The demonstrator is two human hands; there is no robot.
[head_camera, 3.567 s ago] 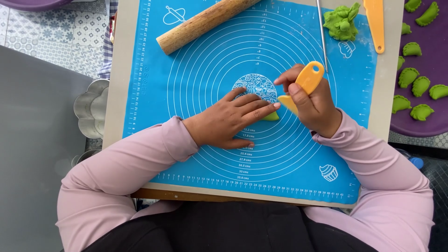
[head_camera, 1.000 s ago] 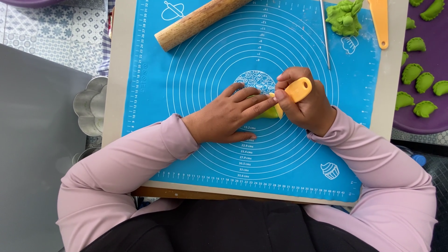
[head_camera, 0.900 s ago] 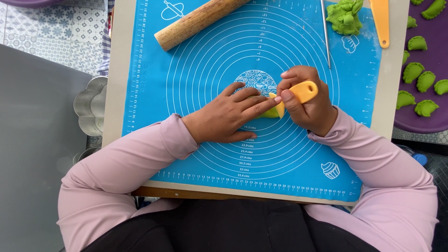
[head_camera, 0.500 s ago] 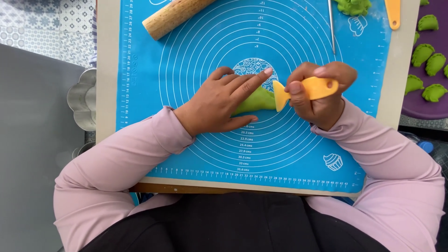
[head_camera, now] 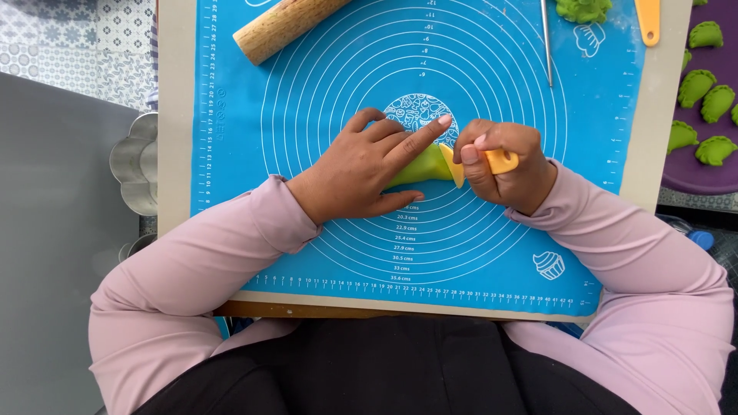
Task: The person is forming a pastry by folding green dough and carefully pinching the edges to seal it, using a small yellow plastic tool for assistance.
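Observation:
My left hand (head_camera: 361, 165) lies flat on a piece of green dough (head_camera: 417, 167) in the middle of the blue silicone baking mat (head_camera: 307, 115), fingers stretched to the right over it. My right hand (head_camera: 503, 165) is closed around a small yellow-orange plastic scraper (head_camera: 498, 161). The scraper's blade touches the right end of the dough. Most of the dough is hidden under my left fingers.
A wooden rolling pin (head_camera: 283, 27) lies at the mat's top left. A lump of green dough (head_camera: 583, 9), a thin metal tool (head_camera: 546, 42) and an orange tool (head_camera: 648, 19) sit top right. Several folded green dumplings (head_camera: 701, 84) rest on a purple tray (head_camera: 684, 165). Metal cutters (head_camera: 138, 165) stand left.
My left fingers have stretched further right over the dough, and more green dough shows under them. My right hand has turned the scraper so its handle is mostly hidden in my fist.

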